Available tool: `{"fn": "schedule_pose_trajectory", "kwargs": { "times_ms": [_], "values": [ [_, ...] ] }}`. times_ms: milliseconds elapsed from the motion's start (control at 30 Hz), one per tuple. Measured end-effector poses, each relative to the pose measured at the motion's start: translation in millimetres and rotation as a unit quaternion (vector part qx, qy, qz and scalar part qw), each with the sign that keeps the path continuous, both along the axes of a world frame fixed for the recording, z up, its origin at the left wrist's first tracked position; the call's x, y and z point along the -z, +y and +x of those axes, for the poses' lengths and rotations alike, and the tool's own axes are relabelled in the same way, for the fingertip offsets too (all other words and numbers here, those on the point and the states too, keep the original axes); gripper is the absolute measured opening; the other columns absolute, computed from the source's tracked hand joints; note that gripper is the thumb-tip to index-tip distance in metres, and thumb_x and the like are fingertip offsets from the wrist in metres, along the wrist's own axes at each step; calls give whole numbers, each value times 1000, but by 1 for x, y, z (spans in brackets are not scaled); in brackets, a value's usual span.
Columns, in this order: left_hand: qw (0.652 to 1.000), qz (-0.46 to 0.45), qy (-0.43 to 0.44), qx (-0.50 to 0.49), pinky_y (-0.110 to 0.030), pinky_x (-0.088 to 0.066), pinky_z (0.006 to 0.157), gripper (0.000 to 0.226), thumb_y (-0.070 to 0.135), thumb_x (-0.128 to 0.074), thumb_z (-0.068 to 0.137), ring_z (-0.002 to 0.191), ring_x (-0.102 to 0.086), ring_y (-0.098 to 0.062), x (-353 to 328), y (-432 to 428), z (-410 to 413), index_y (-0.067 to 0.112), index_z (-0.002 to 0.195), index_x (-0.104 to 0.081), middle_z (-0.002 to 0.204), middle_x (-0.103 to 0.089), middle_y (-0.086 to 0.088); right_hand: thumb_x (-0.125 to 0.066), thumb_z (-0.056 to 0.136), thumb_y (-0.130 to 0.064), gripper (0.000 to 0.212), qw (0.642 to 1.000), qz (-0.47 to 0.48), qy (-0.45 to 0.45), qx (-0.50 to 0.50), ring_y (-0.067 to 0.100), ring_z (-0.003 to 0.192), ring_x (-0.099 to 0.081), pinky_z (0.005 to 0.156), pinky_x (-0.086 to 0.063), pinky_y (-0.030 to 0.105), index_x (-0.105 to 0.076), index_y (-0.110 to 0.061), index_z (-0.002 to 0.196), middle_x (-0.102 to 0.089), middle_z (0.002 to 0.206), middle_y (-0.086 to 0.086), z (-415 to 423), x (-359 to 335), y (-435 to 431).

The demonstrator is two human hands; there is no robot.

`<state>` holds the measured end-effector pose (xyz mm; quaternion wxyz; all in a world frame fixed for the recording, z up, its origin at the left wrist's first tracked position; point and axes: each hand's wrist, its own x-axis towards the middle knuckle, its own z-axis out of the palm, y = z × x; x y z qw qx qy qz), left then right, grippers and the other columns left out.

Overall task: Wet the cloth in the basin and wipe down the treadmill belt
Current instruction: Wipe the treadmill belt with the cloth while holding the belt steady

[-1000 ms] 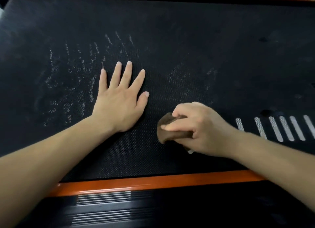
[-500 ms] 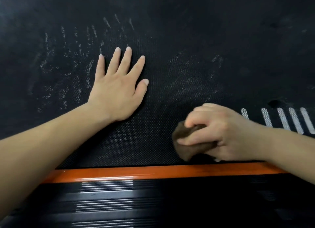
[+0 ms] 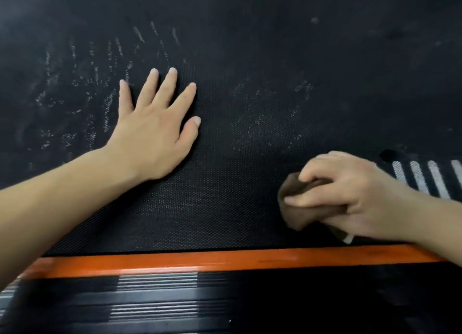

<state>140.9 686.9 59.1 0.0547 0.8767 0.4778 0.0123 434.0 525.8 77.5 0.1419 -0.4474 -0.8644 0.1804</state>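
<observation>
Left hand (image 3: 155,131) lies flat, fingers spread, on the treadmill belt (image 3: 250,58) — right hand (image 3: 350,198) grips the brown cloth (image 3: 297,213).

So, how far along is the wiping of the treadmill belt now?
Looks done: the black textured belt shows no marks low between the hands. In hand: the right hand grips the bunched brown cloth on the belt near the orange side rail; the left hand rests flat. Left: whitish smears around the left hand and farther across.
</observation>
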Motion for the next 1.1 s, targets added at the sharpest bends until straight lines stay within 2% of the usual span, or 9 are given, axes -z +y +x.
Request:
{"fn": "schedule_pose_trajectory", "kwargs": {
  "times_ms": [167, 267, 367, 567, 733, 800, 867, 1000, 1100],
  "values": [
    [999, -47, -21, -3, -63, 5, 122, 63, 55, -19, 101, 157, 5, -29, -3, 3, 35, 34, 160, -20, 171, -2, -4, -72, 89, -33, 16, 961, 64, 60, 262, 19, 68, -59, 62, -46, 22, -78, -30, 103, -56, 90, -1, 8, 7, 37],
    [999, -31, -7, -41, -67, 7, 119, 62, 55, -19, 102, 157, 8, -30, 7, -1, 52, 36, 160, -13, 171, 0, -2, -66, 85, -32, 24, 979, 55, 48, 191, 9, 67, -51, 62, -44, 22, -79, -22, 103, -59, 90, 2, -12, 10, 20],
    [999, -14, 1, -42, -67, 6, 120, 67, 59, -11, 97, 157, 8, -29, 10, -3, 51, 37, 160, -10, 171, 1, -1, -65, 86, -31, 23, 995, 53, 10, 80, 16, 73, -54, 68, -42, 29, -79, -21, 101, -60, 86, 4, -16, 5, 8],
    [999, -12, 11, -40, -67, 5, 120, 69, 60, -8, 96, 157, 7, -30, 10, -5, 51, 37, 160, -10, 171, 0, -3, -61, 90, -43, 13, 923, 60, 17, 380, 19, 76, -64, 76, -54, 34, -72, -47, 94, -59, 89, -3, 31, 3, 73],
    [999, -19, 11, -38, -68, 6, 119, 68, 59, -11, 97, 156, 7, -31, 6, -4, 52, 35, 161, -10, 171, 0, -5, -66, 87, -36, 23, 957, 111, 48, 263, 18, 67, -59, 61, -51, 31, -80, -22, 101, -60, 85, 1, -21, 12, 39],
    [999, -17, 11, -34, -68, 6, 119, 69, 58, -12, 96, 156, 6, -33, 3, -4, 53, 33, 161, -13, 171, -2, -7, -62, 88, -39, 23, 963, 103, 20, 247, 18, 67, -59, 62, -49, 28, -79, -29, 100, -59, 83, -1, -12, 7, 49],
    [1000, -8, 11, -24, -66, 5, 120, 71, 56, -14, 93, 156, 1, -34, 1, -1, 58, 32, 160, -18, 170, -8, -9, -58, 90, -44, 21, 938, 113, -18, 327, 19, 73, -62, 67, -47, 28, -76, -41, 101, -56, 80, -5, 13, 4, 79],
    [999, -34, -3, -33, -63, 5, 121, 68, 55, -18, 95, 156, 4, -35, 1, 16, 80, 36, 160, -17, 171, -4, -7, -61, 93, -48, 25, 865, 90, -28, 493, 20, 87, -65, 73, -39, 27, -74, -34, 109, -55, 86, -6, 41, 2, 121],
    [999, -18, 2, -35, -64, 7, 121, 65, 58, -16, 98, 156, 8, -35, 9, 20, 85, 38, 160, -11, 171, 0, -5, -62, 93, -39, 16, 931, 61, 14, 360, 0, 57, -58, 73, -49, 27, -76, -42, 100, -62, 79, -5, 0, 4, 92]
  ]
}}
